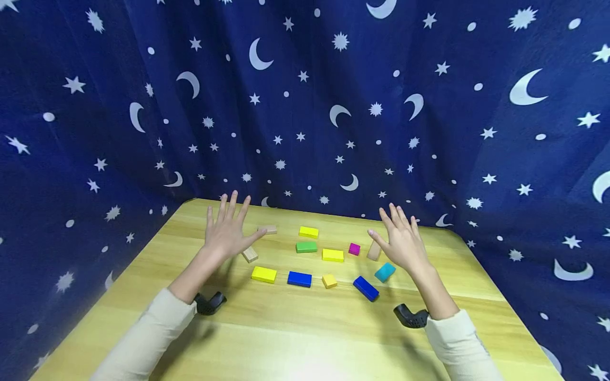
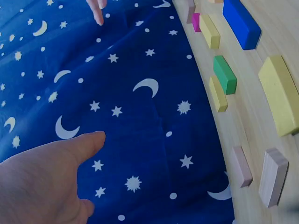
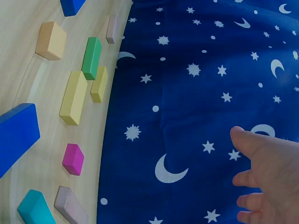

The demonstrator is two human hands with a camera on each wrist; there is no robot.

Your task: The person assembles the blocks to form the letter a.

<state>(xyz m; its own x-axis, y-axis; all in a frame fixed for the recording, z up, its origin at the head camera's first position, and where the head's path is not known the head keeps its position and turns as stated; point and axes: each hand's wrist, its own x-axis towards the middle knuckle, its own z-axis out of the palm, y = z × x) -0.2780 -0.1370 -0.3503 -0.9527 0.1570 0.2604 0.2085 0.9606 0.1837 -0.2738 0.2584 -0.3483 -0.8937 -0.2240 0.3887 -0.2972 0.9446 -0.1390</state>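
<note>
Both hands hover over the table with fingers spread, holding nothing. My left hand (image 1: 226, 235) is nearest to two plain wooden blocks (image 1: 250, 254) at the left of the group. On the other side, my right hand (image 1: 404, 243) is raised beside a plain wooden block (image 1: 374, 251) and a teal block (image 1: 385, 272). Between the hands lie yellow blocks (image 1: 332, 255), a green block (image 1: 306, 247), a small magenta block (image 1: 354, 249), blue blocks (image 1: 299, 279) and a small orange-yellow block (image 1: 329, 281). In the left wrist view the left thumb (image 2: 88, 144) points outward before the curtain.
The light wooden table (image 1: 267, 333) carries the scattered blocks. A dark blue curtain (image 1: 305, 106) with moons and stars hangs along its back and sides. Black wrist-worn devices (image 1: 211, 304) jut inward from both cuffs.
</note>
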